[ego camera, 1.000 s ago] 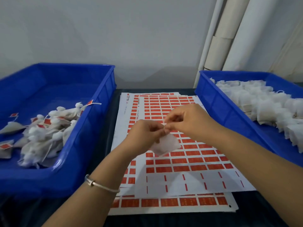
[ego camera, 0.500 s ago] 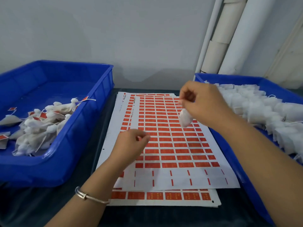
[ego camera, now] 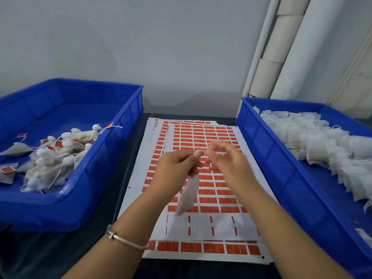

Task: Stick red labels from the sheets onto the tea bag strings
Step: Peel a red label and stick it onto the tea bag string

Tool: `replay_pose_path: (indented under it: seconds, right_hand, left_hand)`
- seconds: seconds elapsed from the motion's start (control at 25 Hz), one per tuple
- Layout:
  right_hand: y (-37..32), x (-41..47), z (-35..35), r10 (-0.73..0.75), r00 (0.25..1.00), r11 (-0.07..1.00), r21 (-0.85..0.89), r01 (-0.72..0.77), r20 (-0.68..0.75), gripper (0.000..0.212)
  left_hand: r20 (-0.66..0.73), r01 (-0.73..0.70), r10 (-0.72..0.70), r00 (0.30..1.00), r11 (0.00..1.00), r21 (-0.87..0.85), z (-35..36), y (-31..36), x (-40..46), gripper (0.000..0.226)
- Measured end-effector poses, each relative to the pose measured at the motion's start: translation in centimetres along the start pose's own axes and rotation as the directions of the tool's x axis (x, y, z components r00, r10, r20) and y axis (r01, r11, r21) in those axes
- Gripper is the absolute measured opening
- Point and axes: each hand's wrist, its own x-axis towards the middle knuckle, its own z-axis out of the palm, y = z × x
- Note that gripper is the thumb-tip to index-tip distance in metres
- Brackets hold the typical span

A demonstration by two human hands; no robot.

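Left hand [ego camera: 177, 168] pinches a white tea bag [ego camera: 189, 196] that dangles over the label sheets [ego camera: 201, 230] at the desk's middle. Right hand [ego camera: 227, 160] — blurred, fingers loosely curled just beside it — grip unclear. Blue bins [ego camera: 112, 158] flank the sheets, near both edges.

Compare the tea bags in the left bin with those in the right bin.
The left-bin tea bags carry red labels; the right-bin tea bags show none. The left ones lie loose and scattered; the right ones are packed closely in a bigger pile. Both are white, in blue bins.
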Motion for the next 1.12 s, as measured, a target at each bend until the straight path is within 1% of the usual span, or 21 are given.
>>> replay_pose_path:
  seconds: [0.08,0.12,0.2,0.28,0.36,0.4,0.44,0.48,0.56,0.64,0.68,0.72,0.76,0.8,0.84,0.88,0.92,0.96,1.0,1.04,1.12]
  right_hand:
    - [1.6,-1.4,2.1,0.172,0.954,0.981,0.041,-0.187,0.244,0.035]
    - [2.3,-1.9,3.1,0.202,0.936,0.978,-0.001,-0.210,0.289,0.033]
    - [3.4,-2.1,4.4,0.228,0.946,0.974,-0.055,-0.222,0.230,0.015]
    - [3.8,-2.1,4.5,0.277,0.943,0.960,-0.019,-0.278,0.182,0.015]
    - [4.2,-1.8,4.0,0.339,0.910,0.905,0.181,-0.384,0.238,0.021]
    - [4.4,-1.8,3.6,0.327,0.892,0.836,0.344,-0.427,0.311,0.024]
    - [4.6,-1.9,3.3,0.300,0.877,0.721,0.512,-0.466,0.374,0.027]
    - [4.6,-1.9,3.1,0.276,0.862,0.566,0.653,-0.503,0.425,0.025]
    - [4.8,-1.6,2.9,0.246,0.844,0.291,0.794,-0.533,0.476,0.016]
    - [5.2,-1.3,2.8,0.246,0.855,0.153,0.853,-0.499,0.457,0.018]
    - [5.4,-1.2,2.6,0.252,0.869,0.131,0.874,-0.468,0.427,0.020]
    - [5.6,-1.1,2.4,0.256,0.885,0.151,0.888,-0.435,0.390,0.022]
    - [5.7,-1.0,2.2,0.261,0.900,0.213,0.888,-0.407,0.350,0.022]
    - [5.6,-1.0,2.1,0.266,0.914,0.334,0.860,-0.386,0.307,0.023]
    - [5.5,-0.9,2.1,0.267,0.927,0.512,0.776,-0.369,0.265,0.023]
    - [5.3,-0.9,2.1,0.259,0.940,0.703,0.624,-0.342,0.224,0.023]
    - [5.2,-0.9,2.3,0.258,0.949,0.849,0.427,-0.312,0.180,0.023]
    - [5.0,-0.9,2.4,0.261,0.955,0.929,0.232,-0.288,0.141,0.023]
    - [4.9,-0.9,2.5,0.258,0.956,0.958,0.089,-0.271,0.138,0.025]
    - [5.0,-1.1,2.6,0.241,0.953,0.968,0.022,-0.249,0.183,0.027]
    - [5.1,-1.4,2.8,0.164,0.923,0.980,0.047,-0.192,0.348,0.033]
  left_hand:
    - [-0.007,0.052,-0.053,0.999,0.991,-0.122,-0.8,0.2,-0.1,0.018]
    - [-0.007,0.077,-0.079,0.997,0.985,-0.155,-0.9,0.3,-0.2,0.018]
    - [-0.053,0.105,-0.117,0.992,0.978,-0.181,-0.9,0.1,-0.1,0.022]
    - [-0.116,0.150,-0.190,0.975,0.945,-0.290,-1.1,0.1,0.3,0.022]
    - [-0.151,0.222,-0.335,0.930,0.840,-0.496,-1.5,-0.1,0.7,0.015]
    - [-0.151,0.247,-0.398,0.905,0.780,-0.575,-1.8,-0.3,0.9,0.012]
    - [-0.142,0.266,-0.443,0.885,0.733,-0.627,-2.1,-0.7,1.0,0.011]
    - [-0.133,0.275,-0.468,0.874,0.701,-0.658,-2.2,-1.3,0.9,0.011]
    - [-0.135,0.290,-0.498,0.856,0.681,-0.673,-2.2,-2.6,0.4,0.010]
    - [-0.178,0.338,-0.511,0.841,0.753,-0.564,-1.8,-4.0,-0.3,0.007]
    - [-0.216,0.364,-0.486,0.847,0.826,-0.431,-1.5,-4.5,-0.7,0.006]
    - [-0.250,0.368,-0.432,0.866,0.891,-0.265,-1.3,-4.9,-1.1,0.009]
    - [-0.258,0.347,-0.359,0.897,0.933,-0.094,-1.1,-5.1,-1.5,0.011]
    - [-0.224,0.297,-0.276,0.935,0.953,0.065,-1.1,-5.2,-1.9,0.013]
    - [-0.146,0.222,-0.195,0.970,0.955,0.197,-0.9,-5.1,-2.3,0.011]
    - [-0.052,0.129,-0.119,0.992,0.945,0.302,-0.8,-4.9,-2.6,0.008]
    - [0.026,0.027,-0.040,0.999,0.919,0.393,-0.6,-4.9,-2.9,0.009]
    - [0.068,-0.068,0.042,0.997,0.888,0.455,-0.5,-5.0,-2.9,0.013]
    - [0.083,-0.133,0.107,0.991,0.864,0.485,-0.5,-5.1,-2.8,0.014]
    - [0.095,-0.180,0.152,0.984,0.849,0.496,-0.4,-5.0,-2.6,0.014]
    - [0.158,-0.239,0.187,0.970,0.855,0.461,-0.4,-4.6,-2.2,0.014]
